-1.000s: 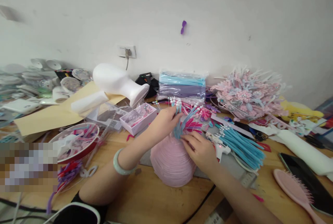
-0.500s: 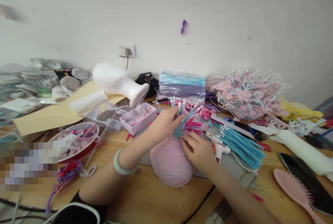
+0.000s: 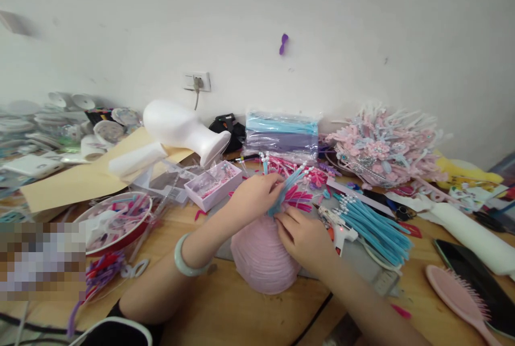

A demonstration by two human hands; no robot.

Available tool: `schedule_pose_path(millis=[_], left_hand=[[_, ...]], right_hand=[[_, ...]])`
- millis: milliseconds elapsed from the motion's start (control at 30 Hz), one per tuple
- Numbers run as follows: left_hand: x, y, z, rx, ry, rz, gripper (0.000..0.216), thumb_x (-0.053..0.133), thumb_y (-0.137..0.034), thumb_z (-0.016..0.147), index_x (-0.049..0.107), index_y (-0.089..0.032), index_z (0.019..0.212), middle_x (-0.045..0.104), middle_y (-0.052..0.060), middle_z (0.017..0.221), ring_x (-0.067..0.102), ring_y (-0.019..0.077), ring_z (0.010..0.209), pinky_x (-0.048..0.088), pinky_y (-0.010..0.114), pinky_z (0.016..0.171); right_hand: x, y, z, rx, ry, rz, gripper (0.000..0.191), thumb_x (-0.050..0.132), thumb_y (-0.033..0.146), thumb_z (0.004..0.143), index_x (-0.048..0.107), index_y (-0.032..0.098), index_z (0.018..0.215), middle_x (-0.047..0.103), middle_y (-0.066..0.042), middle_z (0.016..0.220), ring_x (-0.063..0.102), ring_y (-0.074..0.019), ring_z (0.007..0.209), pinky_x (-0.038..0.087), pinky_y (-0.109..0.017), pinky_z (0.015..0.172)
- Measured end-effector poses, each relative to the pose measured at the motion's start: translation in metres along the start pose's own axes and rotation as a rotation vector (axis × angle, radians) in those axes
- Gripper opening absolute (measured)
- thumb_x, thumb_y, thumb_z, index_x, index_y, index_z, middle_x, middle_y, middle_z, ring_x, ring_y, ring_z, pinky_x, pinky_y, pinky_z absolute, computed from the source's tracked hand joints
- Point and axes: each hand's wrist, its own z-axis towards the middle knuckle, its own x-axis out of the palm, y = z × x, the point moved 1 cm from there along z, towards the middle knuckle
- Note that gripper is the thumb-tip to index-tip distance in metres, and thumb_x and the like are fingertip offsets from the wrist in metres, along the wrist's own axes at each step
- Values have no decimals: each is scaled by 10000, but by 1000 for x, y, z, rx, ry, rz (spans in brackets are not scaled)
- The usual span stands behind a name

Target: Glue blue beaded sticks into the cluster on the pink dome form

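Two hands, both occupied. Your left hand (image 3: pixel 259 193): fingers curled firmly round blue bead-tipped stems (image 3: pixel 292 182). Your right hand (image 3: pixel 303 233): thumb and fingertips pinched at the base of those stems. One pink ribbed dome (image 3: pixel 263 257), under your hands, mid-desk toward the near edge. Progress, by judgement: dome covering apparently complete; stems gathered at its top, their fixing seemingly unfinished. One loose bundle of blue stems (image 3: pixel 374 228), right of centre, apart from the dome, by a glue gun (image 3: pixel 340 230). Desk (image 3: pixel 237 316): wooden, crowded. Far edge: white head form (image 3: pixel 177 123), plastic-wrapped packet (image 3: pixel 281 137), pink floral pile (image 3: pixel 386 147). Left side: red-sided bowl (image 3: pixel 124 244). Near right corner: pink hairbrush (image 3: pixel 454 292). Behind the far edge: pale wall (image 3: pixel 341 24), one socket (image 3: pixel 197 82), plug fitted.
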Motion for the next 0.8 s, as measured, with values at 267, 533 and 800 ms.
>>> schedule_pose_path(millis=[267, 533, 800], left_hand=[[5, 1, 2, -78, 98, 140, 321, 357, -316, 841, 608, -189, 996, 681, 77, 911, 625, 220, 803, 448, 300, 689], [8, 2, 2, -49, 119, 173, 276, 365, -297, 810, 603, -185, 725, 647, 50, 712, 565, 177, 621, 355, 251, 538], [1, 3, 2, -99, 86, 90, 216, 413, -302, 755, 531, -178, 623, 573, 19, 586, 471, 140, 515, 247, 244, 480]], right_hand=[[-12, 1, 7, -58, 227, -133, 177, 422, 184, 847, 599, 183, 856, 599, -27, 780, 553, -130, 648, 272, -259, 488], [-21, 2, 14, -167, 392, -224, 165, 398, 149, 844, 561, 163, 868, 586, -59, 832, 549, -146, 629, 274, -276, 480], [-25, 7, 22, -199, 472, -221, 165, 397, 120, 822, 557, 150, 844, 597, -75, 795, 559, -179, 631, 292, -274, 472]])
